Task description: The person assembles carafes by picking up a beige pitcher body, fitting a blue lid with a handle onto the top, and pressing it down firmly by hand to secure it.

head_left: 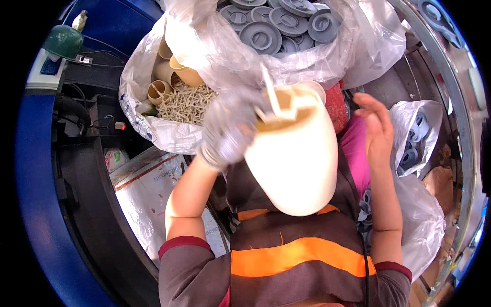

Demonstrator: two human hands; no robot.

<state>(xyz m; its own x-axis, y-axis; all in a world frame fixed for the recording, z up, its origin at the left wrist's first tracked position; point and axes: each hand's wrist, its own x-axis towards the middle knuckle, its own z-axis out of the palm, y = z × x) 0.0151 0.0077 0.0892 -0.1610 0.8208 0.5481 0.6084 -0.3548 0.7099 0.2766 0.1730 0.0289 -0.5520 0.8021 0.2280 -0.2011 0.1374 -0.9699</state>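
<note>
Well, cream tub [294, 176] is smooth, tapered w/ rounded btm.

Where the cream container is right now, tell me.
The container is mid-picture in the head view, with the gloved left hand at its rim's left side and the right hand apart to its right.

Gap between cream container [296, 169] and right hand [377, 130]; plastic bag [376, 48] blocks beyond.

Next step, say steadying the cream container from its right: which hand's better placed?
Right, probably: the right hand looks empty, just right of the cream container; the left hand, gloved and blurred, is at its left rim.
</note>
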